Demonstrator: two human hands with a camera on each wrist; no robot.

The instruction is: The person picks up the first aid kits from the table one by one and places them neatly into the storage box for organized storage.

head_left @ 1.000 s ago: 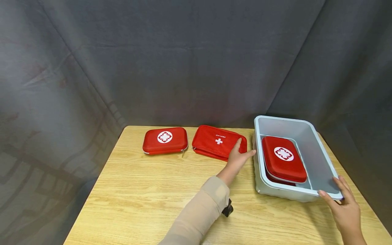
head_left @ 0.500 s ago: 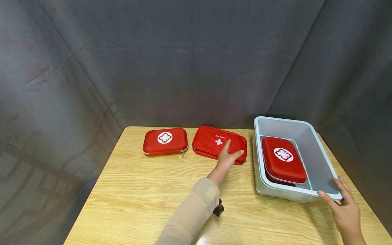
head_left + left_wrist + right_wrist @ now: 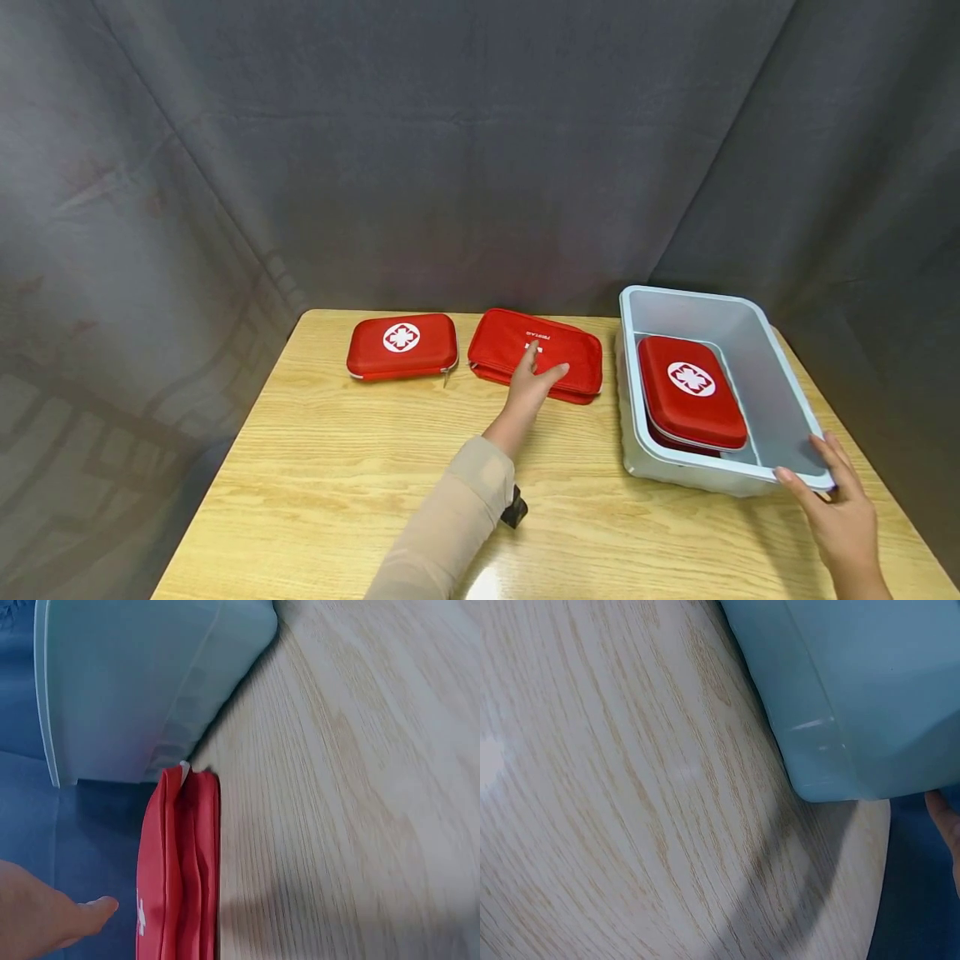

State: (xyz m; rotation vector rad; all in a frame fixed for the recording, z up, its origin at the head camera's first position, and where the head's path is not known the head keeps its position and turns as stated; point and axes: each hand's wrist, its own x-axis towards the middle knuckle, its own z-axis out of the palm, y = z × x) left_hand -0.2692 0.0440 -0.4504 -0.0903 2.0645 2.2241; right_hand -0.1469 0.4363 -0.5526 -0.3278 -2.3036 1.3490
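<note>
My left hand [image 3: 525, 390] hovers over the near side of a flat red first aid pouch [image 3: 573, 354], fingers extended and thumb spread, holding nothing. Part of the pouch's white cross is hidden behind it. In the left wrist view the thumb [image 3: 79, 919] stands apart from the pouch [image 3: 154, 862]. With my right hand [image 3: 843, 508] I grip the near right corner of a pale grey-blue plastic bin [image 3: 795, 387] by its rim. Inside the bin lies a red hard first aid case [image 3: 693, 408] with a round white emblem, on top of another red item.
Left of the pouch, another red hard first aid case [image 3: 405, 358] lies on the wooden table [image 3: 330, 467]. A dark grey curtain [image 3: 465, 167] hangs behind the table and along its sides. The bin stands close to the table's right edge.
My left hand has moved left, from near the bin's side and the pouch's right end to the pouch's middle. The right hand stays on the bin's corner.
</note>
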